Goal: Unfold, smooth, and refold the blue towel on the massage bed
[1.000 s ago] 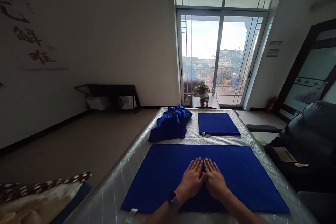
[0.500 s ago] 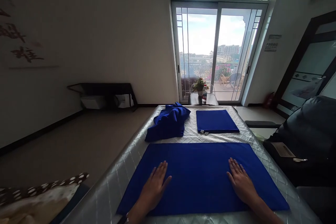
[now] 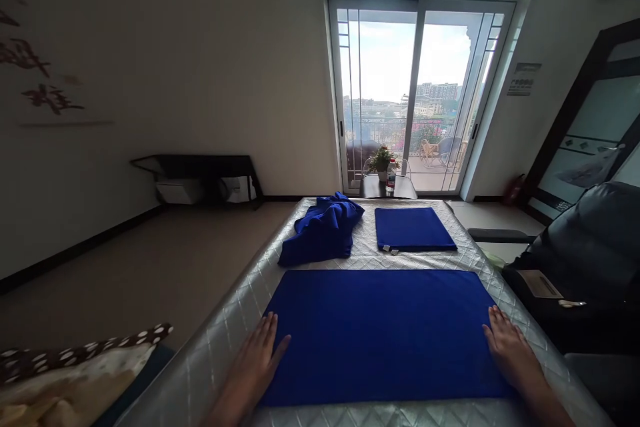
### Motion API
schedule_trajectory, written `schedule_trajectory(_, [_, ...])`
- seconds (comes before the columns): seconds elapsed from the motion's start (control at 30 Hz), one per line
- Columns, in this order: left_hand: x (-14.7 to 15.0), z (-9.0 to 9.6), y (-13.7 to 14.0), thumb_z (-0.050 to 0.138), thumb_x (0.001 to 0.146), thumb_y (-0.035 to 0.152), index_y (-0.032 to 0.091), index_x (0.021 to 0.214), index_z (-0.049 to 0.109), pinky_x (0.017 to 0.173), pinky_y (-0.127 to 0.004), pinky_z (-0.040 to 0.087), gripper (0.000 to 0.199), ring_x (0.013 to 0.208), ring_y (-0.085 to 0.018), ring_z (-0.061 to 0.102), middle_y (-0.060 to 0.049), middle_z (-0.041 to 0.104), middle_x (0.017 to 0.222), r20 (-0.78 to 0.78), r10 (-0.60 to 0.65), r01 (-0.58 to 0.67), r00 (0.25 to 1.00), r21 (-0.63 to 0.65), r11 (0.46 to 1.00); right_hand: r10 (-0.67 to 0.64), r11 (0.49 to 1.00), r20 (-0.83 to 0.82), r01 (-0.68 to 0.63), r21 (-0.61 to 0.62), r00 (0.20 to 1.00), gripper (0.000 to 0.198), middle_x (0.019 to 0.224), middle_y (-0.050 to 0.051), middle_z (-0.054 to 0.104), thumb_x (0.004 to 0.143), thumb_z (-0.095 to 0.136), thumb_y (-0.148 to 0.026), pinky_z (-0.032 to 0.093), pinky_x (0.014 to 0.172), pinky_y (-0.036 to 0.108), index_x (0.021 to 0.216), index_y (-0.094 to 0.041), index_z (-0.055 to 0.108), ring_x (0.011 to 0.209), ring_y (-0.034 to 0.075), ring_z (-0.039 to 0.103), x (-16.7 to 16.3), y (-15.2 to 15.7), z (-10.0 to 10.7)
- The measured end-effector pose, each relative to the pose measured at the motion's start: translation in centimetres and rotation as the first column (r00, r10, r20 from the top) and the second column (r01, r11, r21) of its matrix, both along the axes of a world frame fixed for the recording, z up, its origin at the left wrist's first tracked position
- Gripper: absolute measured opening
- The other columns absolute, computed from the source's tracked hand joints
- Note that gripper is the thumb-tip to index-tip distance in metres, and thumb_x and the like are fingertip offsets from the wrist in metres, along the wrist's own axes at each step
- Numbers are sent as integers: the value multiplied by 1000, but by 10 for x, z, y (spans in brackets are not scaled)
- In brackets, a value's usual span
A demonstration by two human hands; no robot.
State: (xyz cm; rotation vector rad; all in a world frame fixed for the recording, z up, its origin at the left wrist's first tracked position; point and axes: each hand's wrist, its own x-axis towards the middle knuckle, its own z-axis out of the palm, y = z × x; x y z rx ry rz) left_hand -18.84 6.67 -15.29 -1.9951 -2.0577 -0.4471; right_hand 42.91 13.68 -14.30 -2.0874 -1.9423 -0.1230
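A blue cloth [image 3: 385, 337] lies flat and smooth across the near part of a silver quilted mattress [image 3: 300, 417]. My left hand [image 3: 257, 353] rests on its left edge, fingers stretched out and thumb apart. On the opposite edge lies my right hand [image 3: 510, 347], palm down with extended fingers. Neither hand grips anything. Beyond the flat cloth, a crumpled blue cloth [image 3: 325, 230] sits in a heap on the left. To its right is a neatly folded blue cloth [image 3: 415, 228] with small white tags at its near edge.
A small dark table [image 3: 370, 188] with a potted plant [image 3: 382, 160] and a bottle [image 3: 391, 177] stands past the mattress. On the right is a black armchair [image 3: 590, 247]. Polka-dot fabric [image 3: 90, 355] shows at lower left. Glass sliding doors [image 3: 380, 80] fill the back.
Both hands have slid outward over the blue cloth, the left to its left edge and the right to its right edge. The other cloths have stayed in place.
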Motion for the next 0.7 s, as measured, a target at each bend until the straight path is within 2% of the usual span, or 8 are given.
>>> schedule_trajectory(0.07, [38, 9, 15, 29, 104, 58, 13, 160, 32, 117, -51, 42, 72, 147, -31, 44, -16, 45, 159, 23, -50, 52, 998, -85, 995, 84, 995, 22, -83, -53, 996, 69, 164, 15, 37, 97, 19, -38, 24, 126, 49, 154, -10, 45, 155, 28, 26, -41, -4, 21])
schedule_trajectory(0.17, [118, 27, 34, 27, 105, 58, 13, 159, 34, 122, -46, 37, 70, 151, -27, 36, -13, 38, 164, 81, -253, 263, 964, -173, 949, 280, 951, -28, -281, -129, 960, 65, 165, 8, 36, 101, 19, -40, 24, 127, 47, 157, -15, 40, 155, 25, 27, -124, -15, 45])
schedule_trajectory(0.27, [190, 36, 40, 30, 106, 55, 21, 162, 25, 124, -45, 35, 65, 153, -25, 31, -8, 34, 166, 112, -479, 490, 871, -126, 862, 468, 866, -82, -476, -155, 880, 65, 166, 7, 30, 104, 20, -47, 23, 128, 44, 159, -15, 33, 155, 24, 25, -198, -26, 50])
schedule_trajectory(0.33, [217, 35, 38, 29, 107, 53, 21, 164, 18, 125, -46, 34, 66, 155, -24, 27, -8, 31, 167, 131, -537, 550, 833, -97, 830, 517, 831, -81, -523, -189, 852, 63, 167, 8, 26, 105, 21, -44, 23, 128, 43, 160, -15, 29, 155, 24, 24, -226, -30, 43])
schedule_trajectory(0.4, [228, 32, 34, 27, 107, 52, 19, 164, 13, 125, -46, 34, 67, 155, -25, 26, -11, 28, 168, 151, -537, 553, 830, -99, 827, 523, 829, -70, -526, -191, 850, 61, 168, 7, 23, 105, 21, -40, 23, 128, 43, 160, -15, 27, 156, 24, 23, -237, -32, 33])
schedule_trajectory(0.5, [222, 28, 30, 27, 107, 54, 19, 164, 13, 125, -47, 34, 68, 154, -26, 28, -11, 28, 167, 155, -543, 561, 826, -128, 818, 529, 831, -75, -534, -155, 845, 59, 168, 6, 24, 106, 20, -41, 23, 128, 43, 160, -18, 27, 156, 23, 24, -235, -33, 26])
schedule_trajectory(0.6, [203, 26, 25, 31, 106, 57, 22, 163, 14, 125, -47, 34, 69, 154, -26, 31, -9, 30, 167, 131, -564, 578, 816, -139, 804, 512, 833, -107, -523, -180, 852, 64, 168, 6, 23, 105, 21, -50, 22, 128, 44, 160, -18, 28, 156, 23, 23, -221, -36, 30])
schedule_trajectory(0.7, [169, 22, 18, 34, 104, 60, 27, 163, 15, 124, -46, 36, 70, 152, -25, 34, -5, 32, 166, 108, -502, 514, 858, -161, 843, 422, 873, -103, -435, -220, 901, 70, 168, 4, 22, 103, 20, -57, 20, 129, 45, 159, -16, 31, 157, 23, 21, -186, -36, 30])
